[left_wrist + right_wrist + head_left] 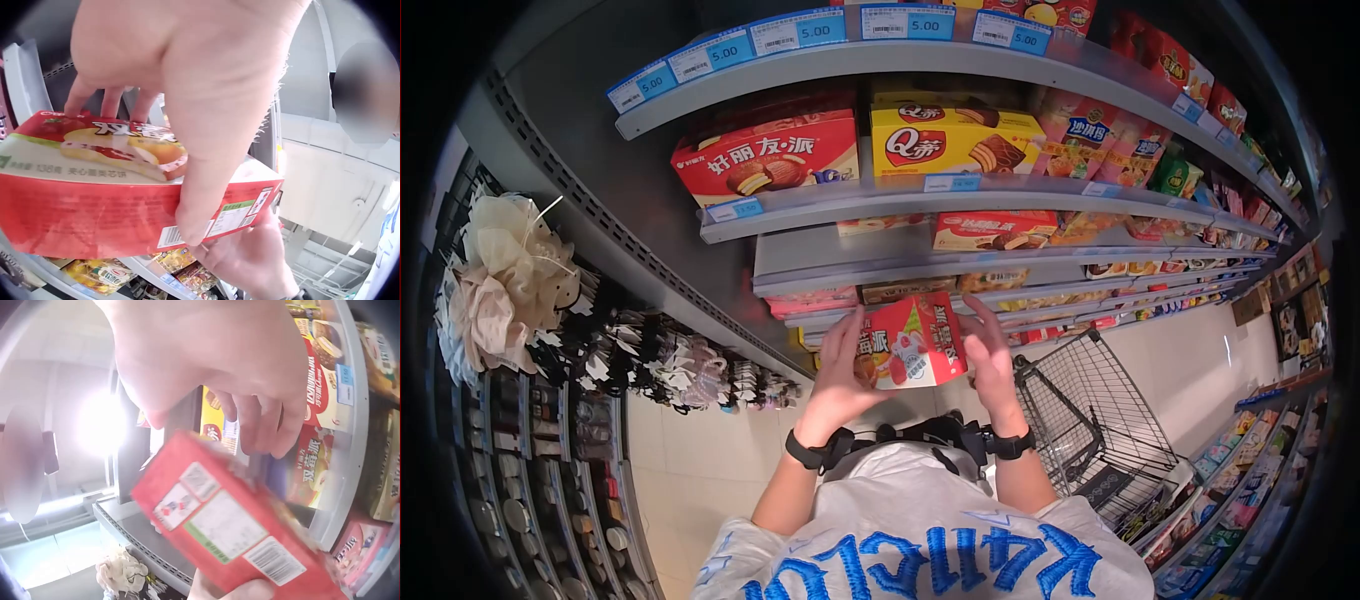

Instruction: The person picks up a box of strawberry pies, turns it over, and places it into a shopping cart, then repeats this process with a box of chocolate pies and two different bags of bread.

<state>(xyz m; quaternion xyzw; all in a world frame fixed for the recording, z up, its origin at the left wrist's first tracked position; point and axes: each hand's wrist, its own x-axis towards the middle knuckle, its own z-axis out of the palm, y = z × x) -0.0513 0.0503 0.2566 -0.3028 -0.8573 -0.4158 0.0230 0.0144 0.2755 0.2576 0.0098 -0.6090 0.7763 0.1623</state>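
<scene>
My left hand (pixel 849 372) grips a red and white box of berry pies (pixel 920 345) in front of my chest. In the left wrist view its thumb (pixel 195 209) presses the red side with the printed labels, and its fingers reach over the picture face. The right wrist view shows a barcode (pixel 275 560) and a green-edged panel on the box's side. My right hand (pixel 992 362) is at the box's right end, its fingers (pixel 269 425) loosely bent close over the box, with the thumb apart from it.
Shelves ahead carry a red pie box (pixel 770 155), a yellow pie box (pixel 950 140) and several snack packs, with price tags along their edges. A black wire shopping cart (pixel 1100 410) stands to the right. Hair accessories (pixel 510 270) hang at the left, above tiled floor.
</scene>
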